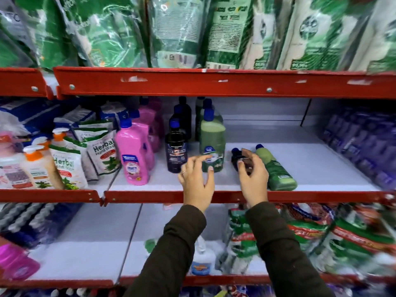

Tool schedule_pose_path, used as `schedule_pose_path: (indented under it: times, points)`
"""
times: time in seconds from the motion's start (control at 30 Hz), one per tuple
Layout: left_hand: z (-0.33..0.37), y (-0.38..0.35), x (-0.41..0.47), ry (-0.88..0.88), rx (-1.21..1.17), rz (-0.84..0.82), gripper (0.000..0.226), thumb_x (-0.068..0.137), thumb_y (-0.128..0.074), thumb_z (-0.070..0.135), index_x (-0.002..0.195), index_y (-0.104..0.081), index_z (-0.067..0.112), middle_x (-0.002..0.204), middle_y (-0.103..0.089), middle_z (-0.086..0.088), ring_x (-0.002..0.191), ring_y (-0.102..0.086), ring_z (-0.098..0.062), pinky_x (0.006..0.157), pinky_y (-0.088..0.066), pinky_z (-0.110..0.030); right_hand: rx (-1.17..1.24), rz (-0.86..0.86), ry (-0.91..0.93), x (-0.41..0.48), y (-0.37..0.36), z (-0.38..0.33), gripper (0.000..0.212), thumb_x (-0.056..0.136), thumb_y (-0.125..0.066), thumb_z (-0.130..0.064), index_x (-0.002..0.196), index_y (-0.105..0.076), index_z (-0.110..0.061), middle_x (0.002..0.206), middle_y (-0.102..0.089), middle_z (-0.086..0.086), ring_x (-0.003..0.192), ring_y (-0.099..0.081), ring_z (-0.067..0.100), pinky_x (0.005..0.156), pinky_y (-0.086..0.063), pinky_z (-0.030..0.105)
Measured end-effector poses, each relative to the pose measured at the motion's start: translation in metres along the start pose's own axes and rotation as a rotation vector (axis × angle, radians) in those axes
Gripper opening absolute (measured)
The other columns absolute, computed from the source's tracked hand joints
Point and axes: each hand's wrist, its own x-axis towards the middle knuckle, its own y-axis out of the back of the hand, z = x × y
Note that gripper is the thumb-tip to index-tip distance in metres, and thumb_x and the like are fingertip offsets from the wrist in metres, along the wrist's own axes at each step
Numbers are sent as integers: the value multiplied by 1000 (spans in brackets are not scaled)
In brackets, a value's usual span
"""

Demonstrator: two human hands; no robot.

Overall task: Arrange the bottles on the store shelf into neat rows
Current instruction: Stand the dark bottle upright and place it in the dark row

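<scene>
On the middle shelf [310, 159] stand rows of blue-capped bottles: pink ones [132, 155], dark ones [176, 152] and green ones [212, 142]. A dark bottle [235, 156] and a green bottle [276, 170] lie on their sides to the right of the rows. My left hand [197, 179] hovers open in front of the upright green bottle, fingers spread, touching nothing clearly. My right hand [252, 174] curls its fingers over the lying dark bottle; whether it grips it is unclear.
Herbal hand-wash pouches [102, 151] and pump bottles [36, 166] fill the shelf's left part. Purple packs [362, 144] crowd the right end. Green refill bags [225, 28] hang above. A red shelf lip [150, 196] runs along the front. Bagged goods lie on the shelf below.
</scene>
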Motion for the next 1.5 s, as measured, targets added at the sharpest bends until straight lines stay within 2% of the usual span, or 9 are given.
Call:
schedule_pose_path:
  times: [0.1,0.3,0.47,0.67,0.87,0.97,1.1,1.23,1.5]
  points:
    - [16,-35,10,30,-29,-234,37,100,-46,28,133,-58,16,133,-61,-8,124,-53,-29,107,-40,-44,-277,-132,-143,32,21,16,41,95,-51,-2,135,-58,-2,132,-63,23,123,-59,38,103,-45,38]
    - [48,-94,37,378,78,-524,42,103,-43,32,121,-61,0,124,-65,-26,114,-62,-42,91,-49,-41,-576,-459,-196,68,25,24,28,95,-46,0,116,-62,10,119,-64,33,112,-63,44,92,-48,42]
    - [47,-123,61,609,16,-495,46,98,-56,35,124,-64,-1,130,-65,-23,121,-61,-38,96,-48,-39,-639,-527,-196,78,25,31,29,96,-47,-4,119,-63,6,120,-66,29,112,-64,41,95,-49,41]
    - [40,-128,62,874,-606,-260,37,86,-72,-1,120,-63,-12,126,-65,-33,117,-65,-40,108,-48,-47,-429,-454,-244,79,30,38,39,93,-48,0,128,-65,-3,123,-68,25,114,-64,40,101,-50,38]
    - [55,-114,42,569,-746,-223,49,88,-69,-3,134,-55,-4,136,-61,-18,113,-59,-19,101,-47,-24,-63,-283,-361,80,48,47,41,98,-50,-6,139,-53,-5,135,-62,20,123,-60,38,111,-45,42]
    - [55,-106,33,441,-704,-237,48,88,-71,4,134,-57,6,129,-64,-4,100,-63,0,80,-46,-1,79,-280,-380,78,56,45,36,96,-51,2,132,-58,0,128,-67,22,116,-64,38,107,-49,51]
    - [53,-87,29,366,-719,-242,48,88,-70,-1,133,-58,8,127,-64,-3,83,-68,13,75,-52,-6,255,-245,-365,70,60,34,43,90,-59,11,133,-56,5,130,-65,23,118,-64,31,105,-51,39]
    - [44,-55,28,294,-710,-220,48,88,-67,-5,134,-58,6,129,-64,-6,98,-64,16,82,-51,-7,264,-263,-228,53,52,15,49,87,-65,9,134,-55,0,120,-67,10,101,-66,11,83,-54,10]
    - [-8,26,25,239,-689,-123,51,88,-66,-9,136,-55,3,127,-64,-1,103,-65,16,85,-53,-10,341,-308,-152,10,-16,-31,47,86,-68,7,130,-60,-7,118,-68,5,102,-65,15,88,-56,19]
